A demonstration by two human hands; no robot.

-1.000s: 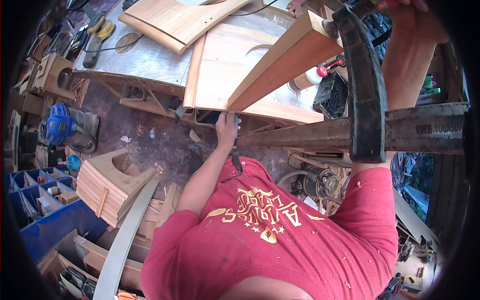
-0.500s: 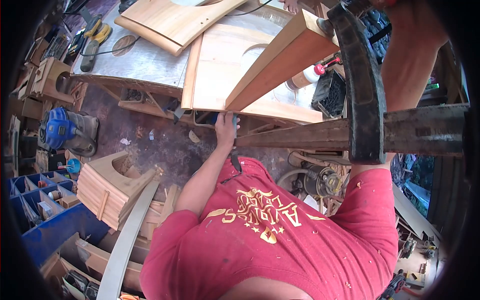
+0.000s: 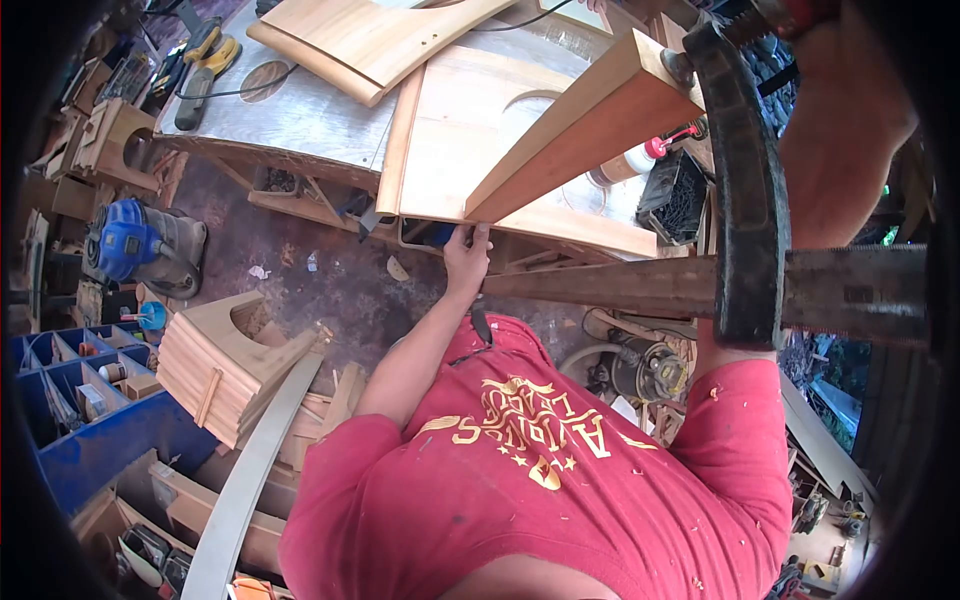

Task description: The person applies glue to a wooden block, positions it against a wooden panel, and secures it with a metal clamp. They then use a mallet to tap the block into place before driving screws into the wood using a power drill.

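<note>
A large bar clamp (image 3: 740, 200) spans a long wooden beam (image 3: 590, 130), its screw pad pressing the beam's near end. The beam stands on a light wooden panel (image 3: 450, 140) with a rounded cutout. My left hand (image 3: 466, 262) is closed at the panel's front edge, beside the far end of the clamp bar; what its fingertips grip is partly hidden. At the top right, my right hand (image 3: 840, 35) is closed around the clamp's red handle, dark and cut off by the view's edge.
Another panel (image 3: 370, 45) and a yellow sander (image 3: 212, 52) lie on the workbench (image 3: 300, 130). A glue bottle (image 3: 630, 163) stands behind the beam. A blue shop vacuum (image 3: 130, 245), stacked wooden parts (image 3: 215, 370) and a blue compartment bin (image 3: 110, 440) are at left. Another person's hand (image 3: 597, 5) shows at the top.
The view has shifted, so the bench and clamp appear slightly further right. My left hand's fingers have moved a little at the panel edge. The other person's hand has moved mostly out of view.
</note>
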